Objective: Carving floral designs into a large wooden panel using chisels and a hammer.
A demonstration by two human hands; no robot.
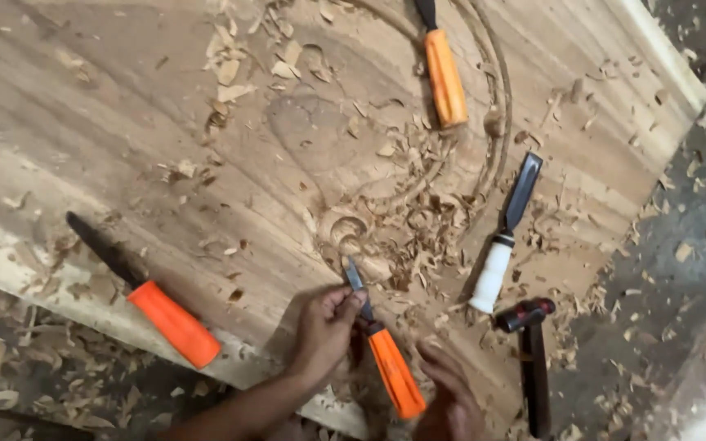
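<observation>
Wood shavings litter the carved panel point(165, 122) on the tabletop. Left hand point(324, 331) pinches the blade of an orange-handled chisel point(382, 347), its tip beside the carved spiral point(345, 229); right hand point(447, 392) rests open by the handle. Fingers so close to the edge could get cut if the blade slips.

Two bare hands enter from the bottom edge. Left hand point(326, 329): no glove, no ring or band seen, forearm bare as far as it shows, no sleeve in sight. Right hand point(449, 392): also bare, cut off by the lower edge, so wrist and any sleeve cannot be told. Nails short, details blurred. Nothing worn shows on either
</observation>
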